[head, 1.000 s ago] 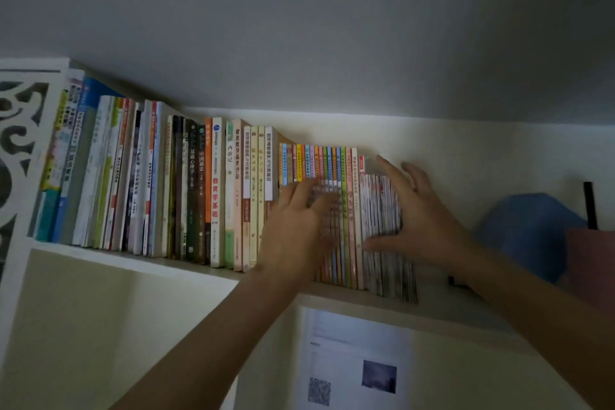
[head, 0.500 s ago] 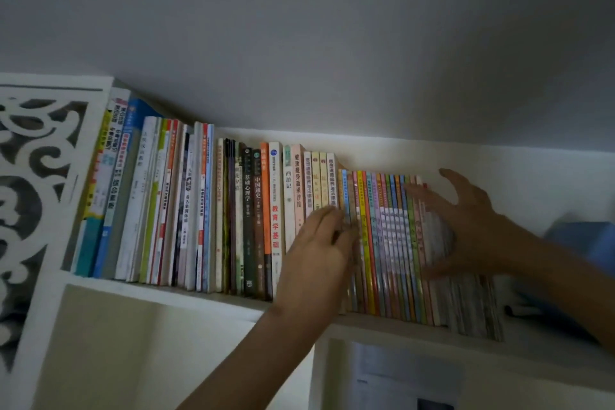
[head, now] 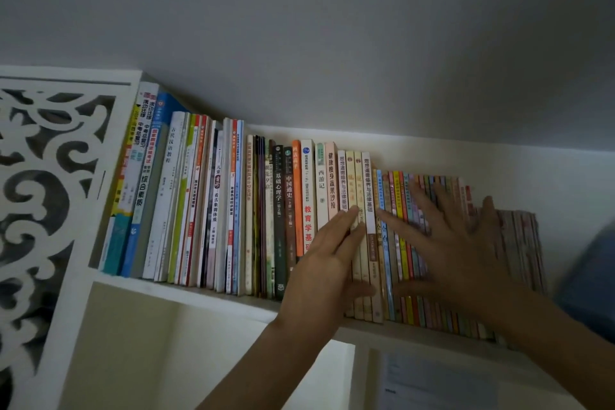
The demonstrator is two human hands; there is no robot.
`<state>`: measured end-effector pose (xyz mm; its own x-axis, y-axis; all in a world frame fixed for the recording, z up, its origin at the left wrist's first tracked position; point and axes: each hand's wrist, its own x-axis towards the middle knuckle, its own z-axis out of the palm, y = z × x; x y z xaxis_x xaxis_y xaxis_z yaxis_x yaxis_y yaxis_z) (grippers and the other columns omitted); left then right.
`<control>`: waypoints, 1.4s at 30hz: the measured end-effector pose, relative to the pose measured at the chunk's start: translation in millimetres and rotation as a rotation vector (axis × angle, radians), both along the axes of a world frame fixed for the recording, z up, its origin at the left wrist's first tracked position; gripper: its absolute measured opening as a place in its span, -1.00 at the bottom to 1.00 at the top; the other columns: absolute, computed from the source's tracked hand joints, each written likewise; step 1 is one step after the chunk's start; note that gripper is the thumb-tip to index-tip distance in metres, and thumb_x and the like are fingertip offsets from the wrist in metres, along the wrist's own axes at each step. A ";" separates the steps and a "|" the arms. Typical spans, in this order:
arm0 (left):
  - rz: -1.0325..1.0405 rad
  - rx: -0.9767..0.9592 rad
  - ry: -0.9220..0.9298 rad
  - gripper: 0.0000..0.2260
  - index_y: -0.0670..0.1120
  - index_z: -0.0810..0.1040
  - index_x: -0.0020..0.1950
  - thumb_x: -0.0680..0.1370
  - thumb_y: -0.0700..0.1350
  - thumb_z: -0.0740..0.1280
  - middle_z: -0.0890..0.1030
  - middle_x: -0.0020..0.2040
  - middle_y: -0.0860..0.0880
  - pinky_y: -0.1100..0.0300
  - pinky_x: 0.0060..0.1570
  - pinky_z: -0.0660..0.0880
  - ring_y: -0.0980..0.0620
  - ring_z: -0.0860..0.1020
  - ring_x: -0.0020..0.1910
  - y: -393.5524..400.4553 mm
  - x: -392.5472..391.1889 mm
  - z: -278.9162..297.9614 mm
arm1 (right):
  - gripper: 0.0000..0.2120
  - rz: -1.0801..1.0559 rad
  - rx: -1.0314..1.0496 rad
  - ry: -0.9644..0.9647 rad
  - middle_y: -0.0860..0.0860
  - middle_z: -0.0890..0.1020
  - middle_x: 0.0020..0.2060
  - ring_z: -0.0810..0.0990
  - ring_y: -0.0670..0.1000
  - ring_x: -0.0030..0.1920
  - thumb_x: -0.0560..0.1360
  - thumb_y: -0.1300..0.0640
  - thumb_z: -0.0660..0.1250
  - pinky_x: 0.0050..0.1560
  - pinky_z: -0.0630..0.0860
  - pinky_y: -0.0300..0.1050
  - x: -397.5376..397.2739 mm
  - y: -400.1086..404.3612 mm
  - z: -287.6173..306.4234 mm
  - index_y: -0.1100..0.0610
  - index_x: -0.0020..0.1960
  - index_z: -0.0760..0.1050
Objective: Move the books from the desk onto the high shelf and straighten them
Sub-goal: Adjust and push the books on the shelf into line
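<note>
Two flat, released hands, left hand [head: 324, 263], right hand [head: 456, 253], pressing shelved books [head: 233, 210], carved panel [head: 50, 210] leftward

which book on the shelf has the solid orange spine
The orange book, standing upright between a dark brown spine and a white spine with red characters, just above the left hand. Its neighbours are dark, white or cream; the thin multicoloured spines sit further right.

The white shelf [head: 206, 293] in front of me carries one packed row of books [head: 279, 216] standing upright, spines toward me, taller volumes at the left, thin colourful ones [head: 404, 306] at the right, their feet at its near edge.
</note>
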<state>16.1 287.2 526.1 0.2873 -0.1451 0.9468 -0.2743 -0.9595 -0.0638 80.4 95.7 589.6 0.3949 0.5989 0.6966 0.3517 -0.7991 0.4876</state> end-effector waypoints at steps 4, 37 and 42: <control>0.001 0.041 -0.003 -0.22 -0.10 0.30 0.49 0.34 -0.08 0.56 0.23 0.54 -0.06 0.02 0.39 0.15 -0.05 0.21 0.51 12.3 -7.4 -4.1 | 0.05 0.049 -0.012 -0.014 0.07 0.09 0.56 0.01 0.19 0.54 0.13 -0.56 0.21 0.24 -0.06 0.66 -12.3 7.5 2.1 -0.11 0.51 0.18; 0.252 -0.115 -0.055 -0.47 -0.04 0.30 0.48 0.56 0.11 0.27 0.38 0.43 0.00 0.04 0.38 0.21 -0.09 0.25 0.37 93.3 -21.7 104.7 | 0.16 0.321 0.045 0.174 -0.07 0.18 0.51 0.19 0.04 0.47 0.21 -0.32 0.51 0.40 0.22 0.26 -46.8 119.2 93.1 -0.07 0.57 -0.11; 0.274 -0.158 0.047 -0.44 0.00 0.19 0.51 0.56 0.13 0.24 0.26 0.47 0.01 -0.08 0.40 0.13 -0.12 0.09 0.44 84.7 -20.3 106.4 | 0.24 0.384 0.121 0.234 -0.05 0.22 0.49 0.19 0.05 0.47 0.13 -0.27 0.58 0.37 0.25 0.28 -41.6 121.7 93.7 -0.04 0.57 -0.08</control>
